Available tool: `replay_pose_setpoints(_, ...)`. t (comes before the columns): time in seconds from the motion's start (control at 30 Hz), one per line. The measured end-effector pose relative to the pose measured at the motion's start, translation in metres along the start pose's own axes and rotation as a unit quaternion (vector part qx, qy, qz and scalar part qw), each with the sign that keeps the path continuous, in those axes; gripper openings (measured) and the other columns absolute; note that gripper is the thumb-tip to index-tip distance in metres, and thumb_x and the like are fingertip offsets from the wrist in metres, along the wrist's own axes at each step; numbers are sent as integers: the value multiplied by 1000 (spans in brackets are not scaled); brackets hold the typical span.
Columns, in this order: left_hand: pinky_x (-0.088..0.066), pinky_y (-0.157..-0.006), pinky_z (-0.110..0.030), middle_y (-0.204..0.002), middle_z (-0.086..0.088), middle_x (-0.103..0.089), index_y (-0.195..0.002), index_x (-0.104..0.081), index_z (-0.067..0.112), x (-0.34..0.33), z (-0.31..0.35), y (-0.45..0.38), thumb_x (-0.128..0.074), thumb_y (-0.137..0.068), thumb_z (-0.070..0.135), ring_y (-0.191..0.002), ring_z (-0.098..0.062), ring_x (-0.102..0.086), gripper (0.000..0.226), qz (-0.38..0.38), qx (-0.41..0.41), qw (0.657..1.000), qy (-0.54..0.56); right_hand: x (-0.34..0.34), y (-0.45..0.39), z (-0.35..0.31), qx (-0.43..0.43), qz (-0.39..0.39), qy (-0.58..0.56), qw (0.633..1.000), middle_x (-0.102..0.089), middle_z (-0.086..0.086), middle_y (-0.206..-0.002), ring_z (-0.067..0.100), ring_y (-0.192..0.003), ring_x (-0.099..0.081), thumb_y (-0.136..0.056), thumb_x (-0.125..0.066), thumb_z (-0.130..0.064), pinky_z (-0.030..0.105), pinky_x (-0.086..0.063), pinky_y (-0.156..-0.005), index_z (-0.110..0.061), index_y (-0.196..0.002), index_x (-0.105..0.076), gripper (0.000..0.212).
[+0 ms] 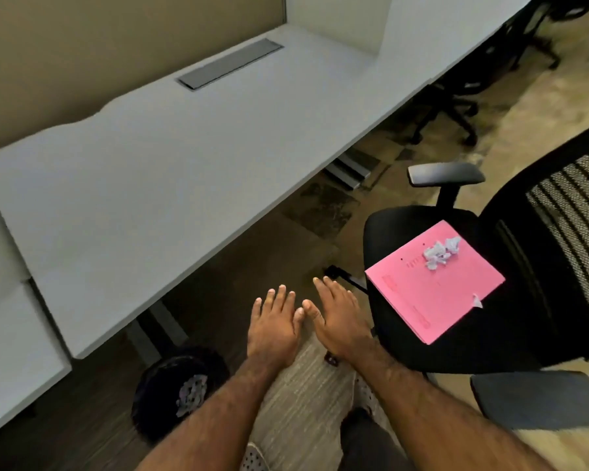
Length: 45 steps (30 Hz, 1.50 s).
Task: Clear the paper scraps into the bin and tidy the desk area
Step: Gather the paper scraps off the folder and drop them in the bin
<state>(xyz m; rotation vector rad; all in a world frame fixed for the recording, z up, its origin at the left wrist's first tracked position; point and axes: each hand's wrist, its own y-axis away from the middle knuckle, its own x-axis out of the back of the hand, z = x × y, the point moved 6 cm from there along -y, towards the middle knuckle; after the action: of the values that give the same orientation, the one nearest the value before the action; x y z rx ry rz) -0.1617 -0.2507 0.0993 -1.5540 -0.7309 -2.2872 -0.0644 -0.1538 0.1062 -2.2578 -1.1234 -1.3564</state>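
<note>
We hold our left hand [273,326] and right hand [340,322] empty, fingers spread; some scraps [191,394] already lie in the bin [150,385]; more scraps [441,253] wait on a pink folder [432,294] on the chair [405,348]; the surface [184,158] looks bare.

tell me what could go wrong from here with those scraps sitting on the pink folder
1. The crumpled paper scraps lie loose on the pink folder, which rests flat on the office chair seat; tilting the folder while lifting it could spill them onto the carpet.
2. One small scrap sits near the folder's edge and would likely slide off first.
3. The bin stands on the floor partly under the desk, so tipping the scraps in could miss.
</note>
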Motion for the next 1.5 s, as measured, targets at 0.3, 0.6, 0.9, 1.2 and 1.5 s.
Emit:
replay_pose_setpoints(0.3,3,-119,-41,-161,2,-6,-151,-15,25,7,108,-76,-3,-96,55,-148,-16,1,64,-15,-78,997,-15,82,-12,105,-80,67,-26,994,-25,-5,-158,17,-144,-22,-83,-8,-81,39,-18,-116,-35,-147,-23,80)
replay_pose_setpoints(0.6,-1,-121,-38,-162,0,-6,-153,-10,21,-46,210,-170,-11,-98,52,-148,-17,0,63,-60,-147,987,-30,120,-31,263,-208,106,-12,972,-19,3,-160,21,-146,-19,-93,-24,-67,43,-24,-115,-27,-151,-15,71)
replay_pose_setpoints(0.9,3,-120,-38,-154,6,28,-145,25,28,-150,269,-253,-15,-91,68,-145,-17,17,78,-123,-180,975,-34,80,-13,420,-407,114,-27,906,3,4,-162,25,-148,-2,-89,-22,-67,42,-16,-115,-29,-152,0,77)
replay_pose_setpoints(1.2,11,-113,-34,-156,10,26,-146,24,35,-219,323,-315,-25,-81,82,-144,-13,19,93,-103,-251,962,-42,31,-25,463,-353,60,40,933,5,4,-160,20,-147,4,-100,-32,-39,38,-13,-118,-25,-152,2,64)
replay_pose_setpoints(1.5,-4,-113,-40,-160,1,-9,-152,-9,21,-240,354,-339,-21,-87,78,-144,-18,-6,87,-77,-251,963,-53,41,-72,471,-297,96,26,950,5,3,-161,16,-148,4,-92,-9,-66,34,-4,-118,-20,-151,9,77)
